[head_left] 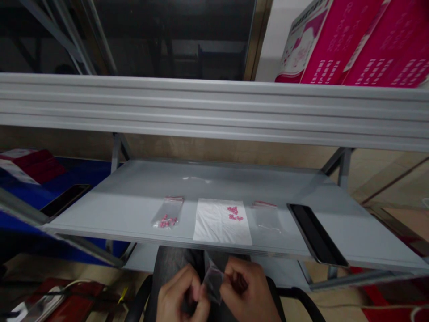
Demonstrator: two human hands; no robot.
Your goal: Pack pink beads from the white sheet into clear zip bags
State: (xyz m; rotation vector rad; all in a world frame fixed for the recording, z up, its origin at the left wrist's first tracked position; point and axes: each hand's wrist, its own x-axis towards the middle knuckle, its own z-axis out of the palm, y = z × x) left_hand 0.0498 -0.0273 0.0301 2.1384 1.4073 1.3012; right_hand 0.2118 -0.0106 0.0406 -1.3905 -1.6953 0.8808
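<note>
Low in the head view, below the shelf's front edge, my left hand and my right hand both pinch a small clear zip bag between their fingertips, over my lap. On the grey shelf above them lies a white sheet with a few pink beads on it. Left of the sheet rests a clear zip bag holding pink beads. Right of the sheet lies an empty clear zip bag.
A black tray lies on the shelf's right part, overhanging the front edge. A dark phone rests on a blue surface at the left. Pink cartons stand on the upper shelf at the right. A thick grey beam crosses overhead.
</note>
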